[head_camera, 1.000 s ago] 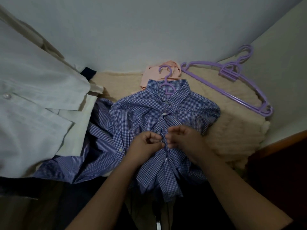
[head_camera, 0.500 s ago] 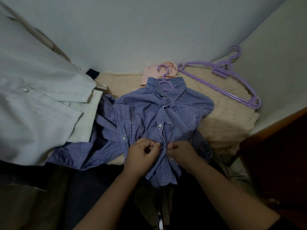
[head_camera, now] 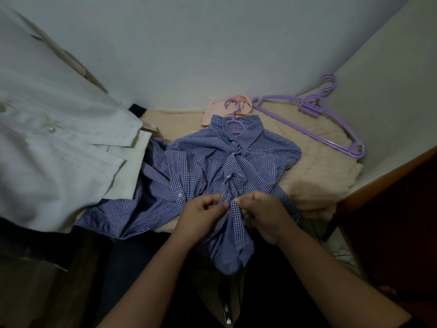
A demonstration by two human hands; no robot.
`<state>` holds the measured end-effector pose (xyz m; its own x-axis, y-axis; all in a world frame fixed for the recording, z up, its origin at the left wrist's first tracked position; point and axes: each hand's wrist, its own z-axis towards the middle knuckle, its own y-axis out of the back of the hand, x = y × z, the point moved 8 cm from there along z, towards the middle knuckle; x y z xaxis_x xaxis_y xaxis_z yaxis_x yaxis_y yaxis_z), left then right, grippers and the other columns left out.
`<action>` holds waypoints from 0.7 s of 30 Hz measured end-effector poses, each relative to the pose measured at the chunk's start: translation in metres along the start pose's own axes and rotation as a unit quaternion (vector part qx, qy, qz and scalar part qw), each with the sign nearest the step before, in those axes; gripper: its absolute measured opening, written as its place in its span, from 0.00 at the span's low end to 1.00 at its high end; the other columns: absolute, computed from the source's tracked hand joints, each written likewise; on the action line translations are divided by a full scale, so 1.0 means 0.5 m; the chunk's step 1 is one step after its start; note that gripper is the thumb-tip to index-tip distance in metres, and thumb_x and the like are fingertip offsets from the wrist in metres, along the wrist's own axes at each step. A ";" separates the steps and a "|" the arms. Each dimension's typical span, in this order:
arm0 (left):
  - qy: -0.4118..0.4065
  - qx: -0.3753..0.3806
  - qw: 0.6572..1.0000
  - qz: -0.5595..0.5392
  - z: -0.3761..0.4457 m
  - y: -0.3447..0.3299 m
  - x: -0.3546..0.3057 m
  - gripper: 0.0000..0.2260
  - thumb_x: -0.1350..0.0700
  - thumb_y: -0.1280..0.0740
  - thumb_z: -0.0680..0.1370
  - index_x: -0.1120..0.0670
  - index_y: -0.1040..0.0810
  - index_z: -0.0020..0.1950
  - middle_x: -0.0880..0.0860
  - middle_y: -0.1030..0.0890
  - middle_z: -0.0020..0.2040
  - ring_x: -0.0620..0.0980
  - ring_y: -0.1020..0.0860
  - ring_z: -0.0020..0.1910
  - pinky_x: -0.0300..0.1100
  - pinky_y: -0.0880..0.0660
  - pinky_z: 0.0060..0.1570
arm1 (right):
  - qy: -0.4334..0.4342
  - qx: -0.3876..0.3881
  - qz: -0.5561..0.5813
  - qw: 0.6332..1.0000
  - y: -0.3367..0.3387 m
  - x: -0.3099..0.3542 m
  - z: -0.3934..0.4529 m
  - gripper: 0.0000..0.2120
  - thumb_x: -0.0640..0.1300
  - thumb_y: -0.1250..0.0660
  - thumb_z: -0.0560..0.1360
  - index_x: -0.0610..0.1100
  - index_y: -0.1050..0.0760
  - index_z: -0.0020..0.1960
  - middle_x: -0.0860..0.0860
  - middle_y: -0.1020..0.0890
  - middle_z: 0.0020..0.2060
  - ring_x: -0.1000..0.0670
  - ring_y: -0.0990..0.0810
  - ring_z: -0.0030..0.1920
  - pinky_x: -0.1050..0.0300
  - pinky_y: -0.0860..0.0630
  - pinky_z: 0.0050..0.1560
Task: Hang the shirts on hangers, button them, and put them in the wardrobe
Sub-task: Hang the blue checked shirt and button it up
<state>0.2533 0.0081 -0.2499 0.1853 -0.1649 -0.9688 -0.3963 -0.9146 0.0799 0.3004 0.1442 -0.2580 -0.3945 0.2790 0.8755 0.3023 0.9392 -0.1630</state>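
A shirt (head_camera: pixel 212 166) on a hanger (head_camera: pixel 233 119) lies on a blanket (head_camera: pixel 314 183); spare hangers (head_camera: pixel 314 124) lie far right, another shirt (head_camera: pixel 54 147) left.

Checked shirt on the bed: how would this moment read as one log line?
step: buttoning | checked shirt on purple hanger | left hand, right hand pinch placket | spare hangers aside

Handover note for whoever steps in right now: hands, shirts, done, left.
Left hand and right hand: each pinches a front edge of the checked shirt at a lower button.
Checked shirt lies on the bed on a purple hanger; upper buttons look closed.
Spare hangers lie to the right; striped shirt and white shirt to the left.
Left: the remaining lower buttons, the wardrobe, the other shirts.
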 end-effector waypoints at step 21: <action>0.048 0.001 0.995 -0.089 -0.045 -0.010 -0.016 0.05 0.64 0.32 0.76 0.61 0.19 0.50 0.44 0.23 0.25 0.36 0.29 0.22 0.28 0.33 0.23 | 0.108 -0.035 -0.091 0.989 -0.009 0.046 -0.032 0.07 0.33 0.31 0.72 0.41 0.26 0.39 0.49 0.27 0.28 0.57 0.30 0.22 0.65 0.31 0.24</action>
<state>0.2740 0.0054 -0.2374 0.3372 -0.0340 -0.9408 -0.3508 -0.9319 -0.0920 0.3038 0.1435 -0.2298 -0.2560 0.0502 0.9654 0.3049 0.9519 0.0313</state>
